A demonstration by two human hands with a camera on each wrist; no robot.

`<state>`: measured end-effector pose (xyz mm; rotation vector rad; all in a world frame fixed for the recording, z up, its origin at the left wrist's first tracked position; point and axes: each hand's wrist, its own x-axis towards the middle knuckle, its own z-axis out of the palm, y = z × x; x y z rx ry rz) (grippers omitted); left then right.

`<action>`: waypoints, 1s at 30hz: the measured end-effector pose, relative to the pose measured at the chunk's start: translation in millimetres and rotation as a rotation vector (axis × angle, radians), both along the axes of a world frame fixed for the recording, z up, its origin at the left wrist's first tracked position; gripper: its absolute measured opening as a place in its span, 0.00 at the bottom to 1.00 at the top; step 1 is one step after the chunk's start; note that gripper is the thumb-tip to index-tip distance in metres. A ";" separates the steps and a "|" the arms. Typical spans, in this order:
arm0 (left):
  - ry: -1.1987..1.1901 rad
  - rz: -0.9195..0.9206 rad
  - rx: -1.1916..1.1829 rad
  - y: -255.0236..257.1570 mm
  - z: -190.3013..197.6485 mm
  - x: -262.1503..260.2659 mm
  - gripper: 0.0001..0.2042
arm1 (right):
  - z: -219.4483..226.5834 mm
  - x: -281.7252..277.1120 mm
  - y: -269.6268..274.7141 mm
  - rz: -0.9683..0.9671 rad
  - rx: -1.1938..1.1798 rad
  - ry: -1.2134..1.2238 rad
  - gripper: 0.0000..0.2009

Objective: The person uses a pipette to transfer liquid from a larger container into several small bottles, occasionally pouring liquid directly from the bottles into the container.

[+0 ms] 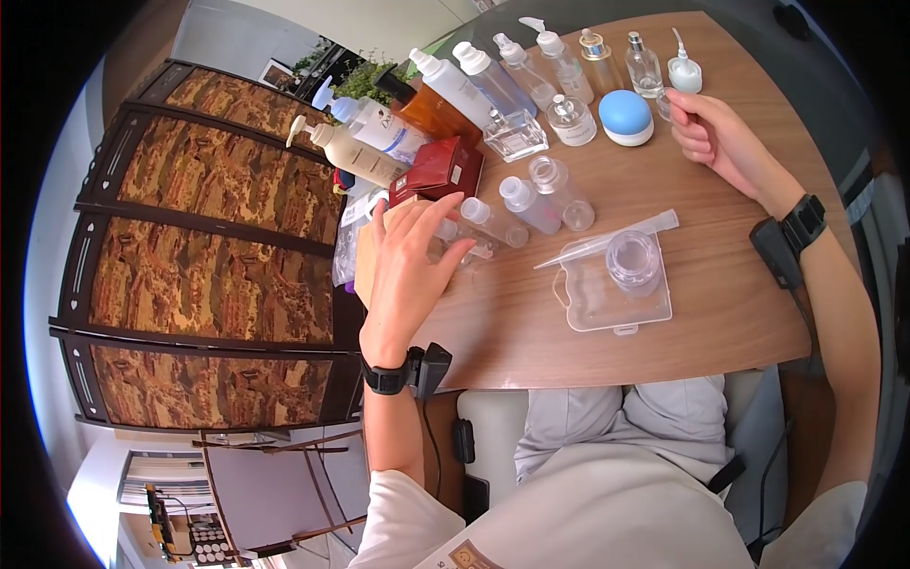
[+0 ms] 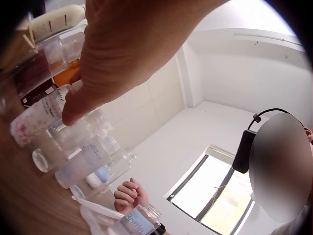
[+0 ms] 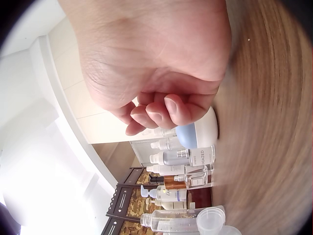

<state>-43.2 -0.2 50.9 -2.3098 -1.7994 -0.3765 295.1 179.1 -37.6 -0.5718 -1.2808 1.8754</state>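
Note:
My left hand (image 1: 403, 261) reaches over the small clear bottles at the table's left side, thumb and fingers apart around a bottle top (image 1: 447, 230). In the left wrist view, the thumb of the left hand (image 2: 127, 49) overlaps the upper end of a flower-printed bottle (image 2: 36, 117); whether it touches cannot be told. Other clear bottles (image 1: 533, 207) stand beside it. My right hand (image 1: 725, 142) is raised near the blue-topped jar (image 1: 626, 116), fingers curled. A clear round thing (image 1: 665, 104) shows at its fingertips; the right wrist view shows the curled right hand (image 3: 156, 68) but not whether it holds anything.
A clear tray (image 1: 607, 308) bears a round clear jar (image 1: 633, 263) and a pointed translucent dropper (image 1: 607, 239). Pump and spray bottles (image 1: 455, 85) line the back, with a dark red box (image 1: 441, 171) at the left. A patterned screen (image 1: 218, 228) stands beyond the table.

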 end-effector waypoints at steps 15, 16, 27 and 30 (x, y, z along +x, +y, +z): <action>-0.014 -0.005 -0.022 2.0 3.3 2.3 0.26 | 0.1 -0.5 -1.1 -0.005 0.014 -0.001 0.16; -0.006 -0.021 0.005 2.9 4.0 3.3 0.27 | 0.0 -0.4 -0.9 -0.006 0.017 -0.007 0.16; 0.022 -0.048 0.025 13.3 7.5 10.1 0.22 | -1.2 0.1 -0.2 0.002 0.023 -0.008 0.16; 0.058 -0.050 0.021 15.6 6.7 10.5 0.20 | -0.6 -0.5 -0.7 0.005 0.034 -0.007 0.16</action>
